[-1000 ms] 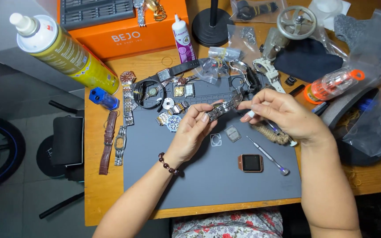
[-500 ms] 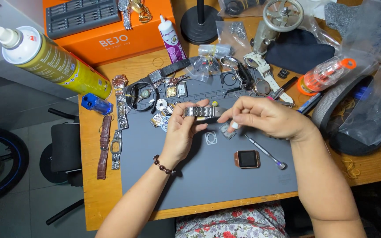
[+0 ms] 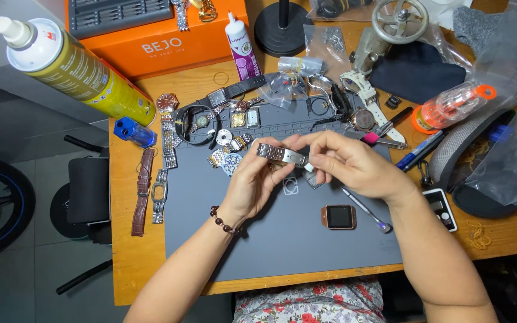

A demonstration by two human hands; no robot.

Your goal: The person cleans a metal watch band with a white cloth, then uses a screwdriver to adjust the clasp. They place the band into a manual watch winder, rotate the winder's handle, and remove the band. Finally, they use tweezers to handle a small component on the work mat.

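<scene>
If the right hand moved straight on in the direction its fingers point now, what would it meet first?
The right hand points left along the metal watch band it pinches, so it would likely meet the left hand fingers first; depth is unclear.

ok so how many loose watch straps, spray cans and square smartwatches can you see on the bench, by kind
Metal watch bracelet held in both hands: 1
Straps lying at the left edge, one brown leather strap and one metal strap: 2
Yellow spray can: 1
Square smartwatch on the grey mat: 1
Total: 5
</scene>
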